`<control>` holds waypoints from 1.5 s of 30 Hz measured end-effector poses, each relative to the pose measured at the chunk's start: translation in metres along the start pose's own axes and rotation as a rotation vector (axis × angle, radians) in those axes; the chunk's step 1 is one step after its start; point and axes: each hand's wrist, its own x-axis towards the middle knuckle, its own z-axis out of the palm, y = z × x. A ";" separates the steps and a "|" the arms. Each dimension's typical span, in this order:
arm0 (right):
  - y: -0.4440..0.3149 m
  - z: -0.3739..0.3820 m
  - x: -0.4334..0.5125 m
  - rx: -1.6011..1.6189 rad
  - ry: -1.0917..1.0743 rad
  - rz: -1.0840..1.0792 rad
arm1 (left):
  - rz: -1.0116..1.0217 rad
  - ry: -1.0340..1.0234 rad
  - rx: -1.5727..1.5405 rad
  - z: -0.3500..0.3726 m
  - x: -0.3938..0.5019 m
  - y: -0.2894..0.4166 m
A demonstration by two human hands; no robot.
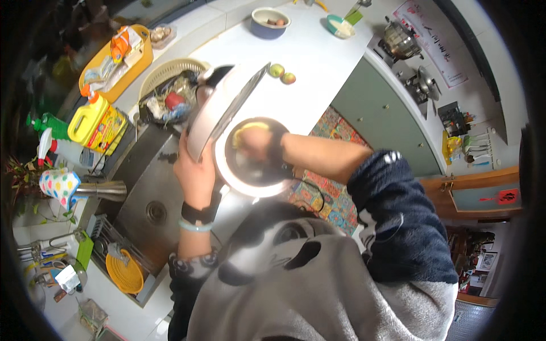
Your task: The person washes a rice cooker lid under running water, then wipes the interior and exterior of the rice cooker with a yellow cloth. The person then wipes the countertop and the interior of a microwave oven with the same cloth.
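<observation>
A round white cooker point(222, 168), seemingly an electric rice cooker, stands at the counter's edge close to my body with its hinged lid point(226, 108) raised. My left hand point(195, 170) is at the lid's lower end, thumb and fingers around its edge. My right hand point(256, 143) reaches down into the pot, over a yellow cloth or sponge point(251, 128) that it presses or holds against the inner wall. Glare and blur hide the fingertips and the bottom of the pot.
Left lies a steel sink point(170, 192), with a scrap basket point(149, 79) and a yellow detergent bottle point(96, 123) beyond. Two apples point(277, 70) and a bowl with eggs point(269, 30) stand on the counter. A cord point(318, 194) hangs over the patterned floor at right.
</observation>
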 end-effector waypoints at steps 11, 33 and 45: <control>-0.010 0.006 -0.001 -1.868 -0.847 -0.070 | -0.039 -0.049 -0.041 0.003 -0.008 0.005; -0.040 -0.021 -0.033 -2.178 -0.410 -1.557 | -0.152 -0.123 -0.127 0.002 0.001 -0.009; 0.001 -0.043 -0.082 -1.910 -0.762 -0.241 | -0.161 -0.046 -0.073 0.002 -0.003 0.005</control>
